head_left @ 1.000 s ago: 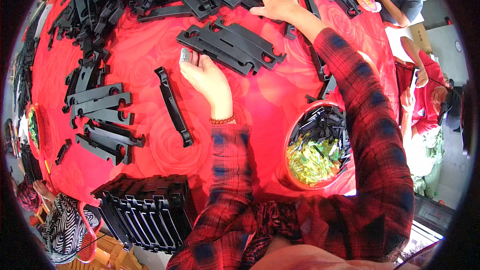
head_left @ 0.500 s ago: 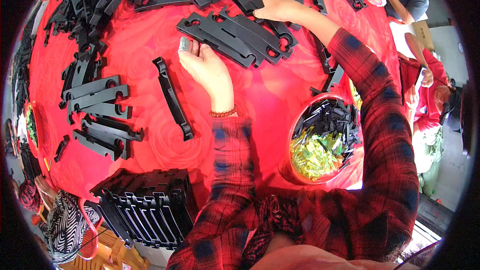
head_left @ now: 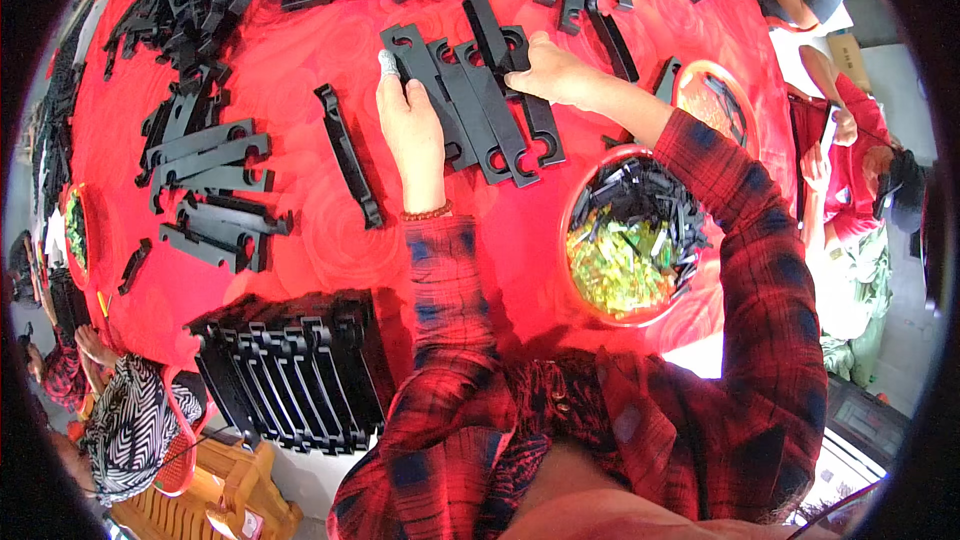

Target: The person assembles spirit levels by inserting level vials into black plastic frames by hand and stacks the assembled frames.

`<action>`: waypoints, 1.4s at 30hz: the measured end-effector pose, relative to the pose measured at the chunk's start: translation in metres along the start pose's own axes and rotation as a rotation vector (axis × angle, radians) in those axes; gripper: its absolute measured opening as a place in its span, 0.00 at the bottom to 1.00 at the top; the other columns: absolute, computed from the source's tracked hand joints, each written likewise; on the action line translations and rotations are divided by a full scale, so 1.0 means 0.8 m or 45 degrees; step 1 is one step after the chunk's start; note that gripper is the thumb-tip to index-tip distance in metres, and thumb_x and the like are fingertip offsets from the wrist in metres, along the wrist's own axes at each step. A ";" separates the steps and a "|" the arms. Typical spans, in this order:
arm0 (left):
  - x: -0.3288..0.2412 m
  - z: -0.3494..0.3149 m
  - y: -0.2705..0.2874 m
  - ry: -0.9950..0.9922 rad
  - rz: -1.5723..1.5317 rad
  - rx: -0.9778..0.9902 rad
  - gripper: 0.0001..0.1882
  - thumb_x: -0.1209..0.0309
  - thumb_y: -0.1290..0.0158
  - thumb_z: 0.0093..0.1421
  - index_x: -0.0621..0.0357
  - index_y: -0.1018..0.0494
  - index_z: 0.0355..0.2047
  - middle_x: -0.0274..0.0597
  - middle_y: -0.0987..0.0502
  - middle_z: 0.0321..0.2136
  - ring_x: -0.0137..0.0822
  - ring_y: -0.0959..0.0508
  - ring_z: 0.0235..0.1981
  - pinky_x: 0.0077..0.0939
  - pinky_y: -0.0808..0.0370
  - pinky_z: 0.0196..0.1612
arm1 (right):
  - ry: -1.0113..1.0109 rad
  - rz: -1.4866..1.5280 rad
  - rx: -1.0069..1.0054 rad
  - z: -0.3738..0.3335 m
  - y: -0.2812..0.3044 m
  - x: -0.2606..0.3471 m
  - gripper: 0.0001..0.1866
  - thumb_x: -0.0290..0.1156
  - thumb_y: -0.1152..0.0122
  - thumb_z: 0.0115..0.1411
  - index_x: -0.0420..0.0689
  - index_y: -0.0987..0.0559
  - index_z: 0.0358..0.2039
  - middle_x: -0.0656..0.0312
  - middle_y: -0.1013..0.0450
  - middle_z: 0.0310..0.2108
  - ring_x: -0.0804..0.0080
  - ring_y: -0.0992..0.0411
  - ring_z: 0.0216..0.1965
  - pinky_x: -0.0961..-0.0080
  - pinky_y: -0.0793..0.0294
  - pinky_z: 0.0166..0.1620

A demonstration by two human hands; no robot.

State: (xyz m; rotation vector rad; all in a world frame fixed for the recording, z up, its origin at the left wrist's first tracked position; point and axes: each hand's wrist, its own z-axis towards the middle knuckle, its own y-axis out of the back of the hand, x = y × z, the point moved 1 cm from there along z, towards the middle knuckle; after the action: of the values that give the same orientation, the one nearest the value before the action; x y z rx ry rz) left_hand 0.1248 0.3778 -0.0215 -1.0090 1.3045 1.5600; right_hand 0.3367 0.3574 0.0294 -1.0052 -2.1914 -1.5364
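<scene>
Several long black plastic bars (head_left: 480, 105) with round notches at their ends lie overlapped in a slanting bunch between my two hands. My left hand (head_left: 412, 130), a silvery wrap on one fingertip, closes on the bunch's left edge. At the opposite edge my right hand (head_left: 560, 75) grips the bars, its thumb over the outer one and its other fingers partly hidden. One narrow black bar (head_left: 350, 160) lies apart, left of my left hand. Below my right forearm stands a red-rimmed bowl (head_left: 572, 275) of small black and yellow-green plastic pieces.
A red cloth (head_left: 300, 90) covers the table. Loose black bars (head_left: 210, 155) lie at the left, with a large heap (head_left: 200, 0) beyond. A stack of black bars (head_left: 290, 370) stands at the near left edge. A second bowl (head_left: 715, 90) sits beside my right forearm. Other people work nearby.
The bunch of bars has turned steeper and come nearer, with my right hand moving toward me along with it. My left hand has moved slightly right, onto its edge. The view has shifted a little.
</scene>
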 end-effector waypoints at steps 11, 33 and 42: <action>0.005 -0.074 0.081 -0.106 0.161 -0.025 0.23 0.76 0.57 0.63 0.69 0.32 0.59 0.64 0.24 0.46 0.57 0.24 0.48 0.41 0.28 0.52 | -0.059 0.206 0.270 -0.100 -0.073 0.025 0.36 0.33 0.29 0.54 0.19 0.37 0.51 0.40 0.35 0.50 0.49 0.23 0.41 0.60 0.13 0.29; -0.010 -0.135 0.116 -0.173 0.695 -0.060 0.23 0.79 0.53 0.59 0.79 0.34 0.55 0.64 0.22 0.34 0.60 0.21 0.36 0.51 0.27 0.41 | 0.180 -0.304 0.388 -0.195 -0.093 0.052 0.23 0.39 0.49 0.66 0.24 0.22 0.36 0.40 0.22 0.25 0.53 0.19 0.28 0.58 0.20 0.41; -0.010 -0.137 0.117 -0.099 0.673 -0.046 0.25 0.78 0.53 0.61 0.79 0.36 0.57 0.61 0.21 0.37 0.58 0.23 0.38 0.46 0.31 0.46 | 0.217 -0.469 0.400 -0.200 -0.076 0.062 0.21 0.36 0.50 0.64 0.30 0.21 0.25 0.46 0.23 0.20 0.51 0.21 0.27 0.55 0.23 0.40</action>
State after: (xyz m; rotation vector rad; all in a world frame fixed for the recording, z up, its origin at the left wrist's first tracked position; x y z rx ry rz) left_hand 0.0459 0.2590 0.0005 -0.6411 1.5739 1.9961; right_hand 0.2347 0.2197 0.0780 -0.3774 -2.4841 -1.2922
